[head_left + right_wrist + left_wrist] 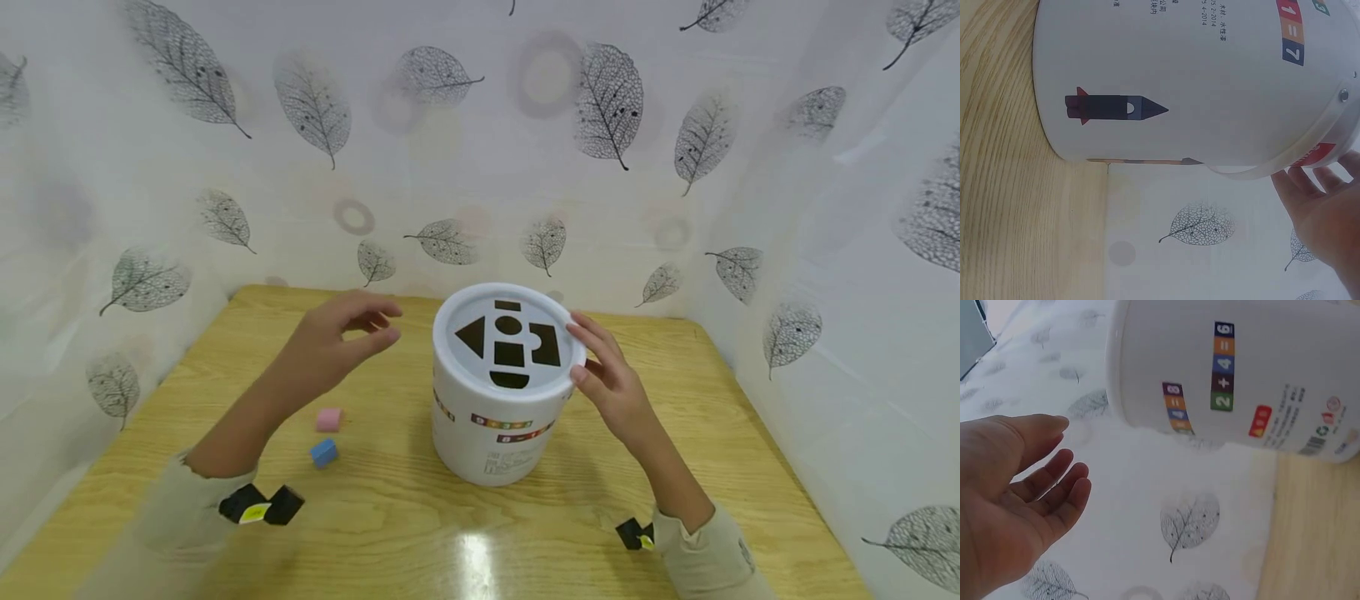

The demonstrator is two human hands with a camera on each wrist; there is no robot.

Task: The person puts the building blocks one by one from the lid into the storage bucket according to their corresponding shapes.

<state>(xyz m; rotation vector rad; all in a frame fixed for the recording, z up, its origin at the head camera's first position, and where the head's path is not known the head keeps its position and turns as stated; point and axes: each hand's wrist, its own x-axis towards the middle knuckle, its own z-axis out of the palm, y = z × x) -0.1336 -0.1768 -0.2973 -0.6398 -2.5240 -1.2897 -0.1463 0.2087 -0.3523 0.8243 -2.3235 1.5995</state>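
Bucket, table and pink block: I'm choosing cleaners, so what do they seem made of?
Bucket: probably smooth plastic, with a moulded-looking rim and handle.
Table: wood or wood-look laminate, semi-gloss; grain shows and light reflects.
Pink block: perhaps painted wood, evenly coloured, but too small to tell.

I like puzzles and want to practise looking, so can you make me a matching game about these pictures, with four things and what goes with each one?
Things:
1. Left hand
2. Blue block
3. Shape-sorter bucket
4. Right hand

Clues:
A. White, with dark shaped holes in its lid
B. Touching the bucket's rim
C. In the air, touching nothing
D. On the table, nearer the person than the pink block

Right pairs: 1-C, 2-D, 3-A, 4-B
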